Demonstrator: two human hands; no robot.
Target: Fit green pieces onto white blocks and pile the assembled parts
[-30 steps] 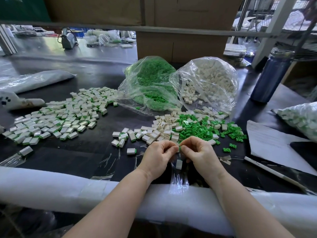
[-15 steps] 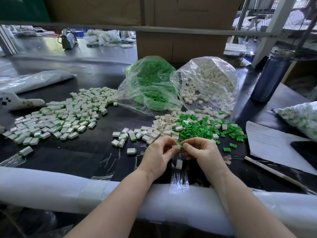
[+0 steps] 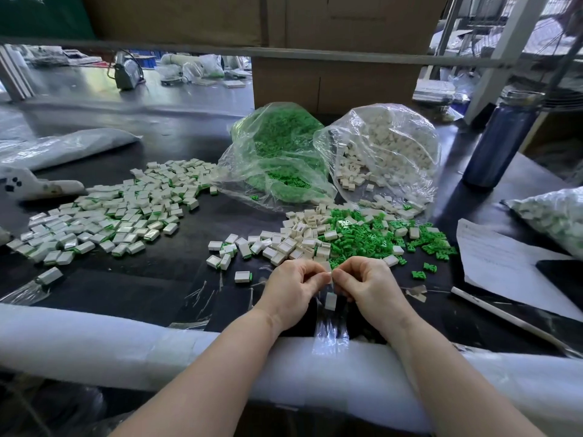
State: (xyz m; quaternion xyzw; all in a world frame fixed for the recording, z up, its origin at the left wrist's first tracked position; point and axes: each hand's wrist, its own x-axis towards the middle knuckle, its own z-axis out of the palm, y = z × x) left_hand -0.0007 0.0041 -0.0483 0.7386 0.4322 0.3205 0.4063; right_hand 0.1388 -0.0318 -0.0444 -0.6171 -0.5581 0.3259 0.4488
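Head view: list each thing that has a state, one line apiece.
Left hand: grip curled, pinching a small white plastic block with the right.
Right hand: grip curled on the same block.
Clear bag of green pieces: open, spilling.
Clear bag of white blocks: open, spilling.
Dark blue bottle: upright, capped.

Counts: 2 hands, left hand (image 3: 291, 290) and right hand (image 3: 367, 287). 2 open clear bags at the back: 1 bag of green pieces (image 3: 277, 152), 1 bag of white blocks (image 3: 383, 149). 1 more filled bag (image 3: 555, 216) at the right edge. 1 big spread of assembled parts (image 3: 107, 216) on the left, too many to count. 1 loose heap of white blocks (image 3: 293, 239), 1 loose heap of green pieces (image 3: 362, 238), both uncountable. 1 blue bottle (image 3: 498, 143). 1 paper sheet (image 3: 501, 263).
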